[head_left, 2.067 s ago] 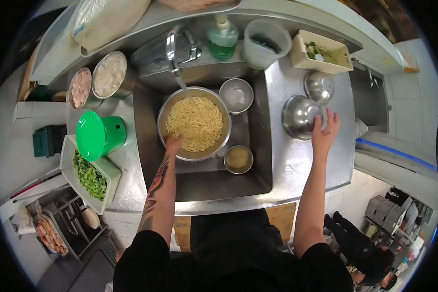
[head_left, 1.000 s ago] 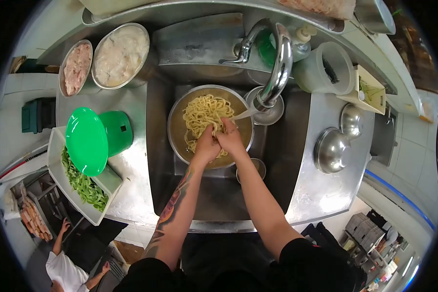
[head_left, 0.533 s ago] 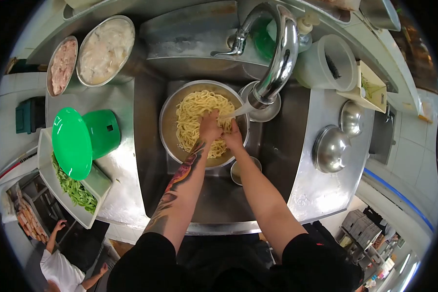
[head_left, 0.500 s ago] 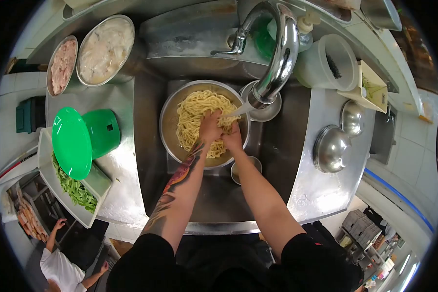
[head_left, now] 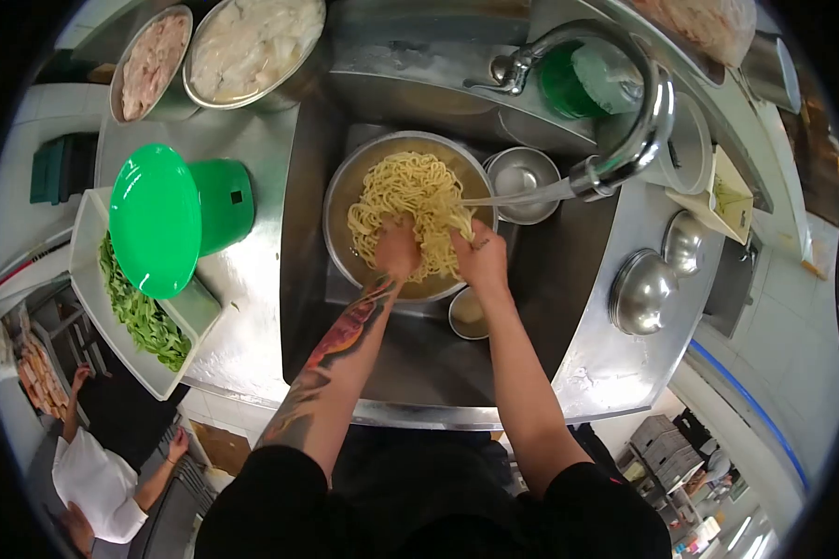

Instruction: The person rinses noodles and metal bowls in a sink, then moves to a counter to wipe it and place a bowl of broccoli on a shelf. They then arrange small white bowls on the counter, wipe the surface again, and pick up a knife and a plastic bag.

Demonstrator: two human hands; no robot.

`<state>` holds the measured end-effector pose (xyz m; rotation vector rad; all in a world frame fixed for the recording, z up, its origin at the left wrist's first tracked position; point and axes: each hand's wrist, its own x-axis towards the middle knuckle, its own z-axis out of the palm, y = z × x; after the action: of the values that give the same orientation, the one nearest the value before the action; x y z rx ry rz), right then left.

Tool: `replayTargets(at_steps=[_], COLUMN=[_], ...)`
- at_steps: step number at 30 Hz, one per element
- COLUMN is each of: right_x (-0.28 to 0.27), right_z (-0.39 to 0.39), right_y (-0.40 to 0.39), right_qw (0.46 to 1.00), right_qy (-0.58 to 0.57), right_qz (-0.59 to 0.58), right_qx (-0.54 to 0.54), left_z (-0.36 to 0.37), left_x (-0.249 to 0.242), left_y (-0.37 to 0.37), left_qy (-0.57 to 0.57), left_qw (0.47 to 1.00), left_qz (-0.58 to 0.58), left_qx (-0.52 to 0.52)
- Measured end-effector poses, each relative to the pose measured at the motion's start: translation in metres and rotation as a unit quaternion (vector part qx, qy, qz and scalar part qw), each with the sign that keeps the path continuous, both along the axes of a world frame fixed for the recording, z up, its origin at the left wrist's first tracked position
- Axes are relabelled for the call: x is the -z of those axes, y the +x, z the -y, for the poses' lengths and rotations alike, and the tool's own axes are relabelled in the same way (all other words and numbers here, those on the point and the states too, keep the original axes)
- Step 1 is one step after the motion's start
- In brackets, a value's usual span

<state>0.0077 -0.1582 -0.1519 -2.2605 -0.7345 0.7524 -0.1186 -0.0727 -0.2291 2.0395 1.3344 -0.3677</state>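
Observation:
A wide metal bowl [head_left: 334, 228] stands in the sink with a heap of yellow noodles [head_left: 408, 186] in it. My left hand [head_left: 397, 250] is pushed into the near side of the heap, its fingers hidden among the strands. At the bowl's right side my right hand [head_left: 483, 259] is closed around a bunch of noodles near the rim. From the curved faucet [head_left: 657, 112] a stream of water [head_left: 522, 197] runs sideways into the bowl, close above my right hand.
Small metal bowls [head_left: 524, 182] sit in the sink [head_left: 541, 307]. On the left are a green container [head_left: 156, 224], a tray of green leaves [head_left: 144, 307] and pans of pale food [head_left: 256, 47]. Upturned metal bowls [head_left: 645, 293] lie right. Another person [head_left: 98, 480] is at lower left.
My right hand has moved outward toward the bowl's right rim, now with noodles in its grip. My left hand stays in the noodles. The camera view has shifted, and the faucet appears further right.

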Motion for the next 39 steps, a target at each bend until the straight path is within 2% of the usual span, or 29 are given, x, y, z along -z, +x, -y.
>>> replayTargets(at_steps=[2,3,4,5,6,7,8,10,12,14,16,18,19,22,23,25,27,28,30,32,33,34,36,39], right_x=[-0.053,-0.061,-0.068,-0.075,-0.083,-0.093,-0.094,-0.094,-0.099,-0.107,-0.118,-0.106,-0.098,-0.075,-0.046,0.032,0.063,0.071,0.085,0.114,0.126,0.128,0.124,0.068], right_z=[-0.014,-0.012,-0.011,-0.009,-0.010,-0.012,-0.011,-0.007,-0.005,-0.007,-0.012,-0.010,-0.008,-0.014,-0.012,-0.009,-0.023,-0.030,-0.039,-0.045,-0.046,-0.048,-0.052,-0.046], right_y=[0.004,0.005,0.006,0.006,0.007,0.006,0.006,0.005,0.006,0.001,-0.002,-0.003,-0.004,0.004,0.004,-0.002,-0.027,-0.043,-0.064,-0.057,-0.052,-0.045,-0.028,-0.015], right_qw=[0.997,0.995,0.994,0.998,0.998,0.996,0.996,0.997,0.996,0.995,0.997,0.997,0.996,0.996,0.996,0.977,0.955,0.956,0.908,0.901,0.891,0.891,0.938,0.961], right_qy=[-0.071,-0.055,-0.060,-0.043,-0.022,0.004,0.004,0.040,0.049,0.058,0.051,0.041,0.030,-0.015,-0.015,-0.110,-0.122,-0.122,-0.231,-0.210,-0.189,-0.191,-0.206,-0.134], right_qz=[0.005,0.067,0.067,0.004,-0.057,-0.088,-0.088,-0.030,-0.019,-0.007,-0.017,-0.046,-0.076,-0.072,-0.073,0.091,0.109,0.106,0.205,0.227,0.250,0.248,0.104,0.079], right_qx=[-0.027,-0.057,-0.058,-0.046,-0.033,-0.028,-0.030,-0.065,-0.071,-0.077,-0.056,-0.043,-0.028,-0.057,-0.057,-0.156,-0.246,-0.243,-0.284,-0.304,-0.328,-0.328,-0.258,-0.230], left_z=[0.013,0.007,0.002,0.002,0.001,-0.005,-0.011,-0.022,-0.028,-0.026,-0.016,-0.005,-0.002,0.009,0.011,0.009,0.008,0.007,0.006,0.001,-0.002,-0.005,-0.010,-0.015], left_x=[0.053,0.056,0.058,0.058,0.049,0.028,0.004,-0.052,-0.101,-0.136,-0.151,-0.157,-0.159,-0.144,-0.141,-0.136,-0.125,-0.119,-0.110,-0.102,-0.099,-0.097,-0.098,-0.100], left_y=[-0.001,-0.003,-0.009,-0.013,-0.014,-0.013,-0.013,-0.009,-0.007,-0.005,-0.007,-0.010,-0.012,-0.030,-0.038,-0.055,-0.071,-0.077,-0.087,-0.096,-0.100,-0.103,-0.107,-0.110], left_qy=[0.157,0.155,0.097,0.038,0.037,0.044,0.052,0.033,0.017,-0.009,-0.008,0.003,-0.031,-0.025,-0.025,-0.051,-0.063,-0.076,-0.051,-0.028,-0.062,-0.095,-0.109,-0.108], left_qw=[0.977,0.978,0.989,0.995,0.995,0.993,0.988,0.985,0.981,0.978,0.977,0.957,0.953,0.965,0.965,0.988,0.990,0.991,0.993,0.995,0.993,0.989,0.988,0.988], left_qz=[-0.058,-0.057,-0.007,0.042,0.042,0.092,0.142,0.169,0.195,0.209,0.211,0.287,0.296,0.262,0.261,0.133,0.111,0.092,0.081,0.069,0.089,0.109,0.109,0.110], left_qx=[0.129,0.128,0.109,0.088,0.085,0.059,0.033,0.021,0.006,-0.015,-0.005,-0.041,-0.056,-0.015,-0.015,0.061,0.061,0.058,0.063,0.069,0.048,0.026,0.025,0.022])
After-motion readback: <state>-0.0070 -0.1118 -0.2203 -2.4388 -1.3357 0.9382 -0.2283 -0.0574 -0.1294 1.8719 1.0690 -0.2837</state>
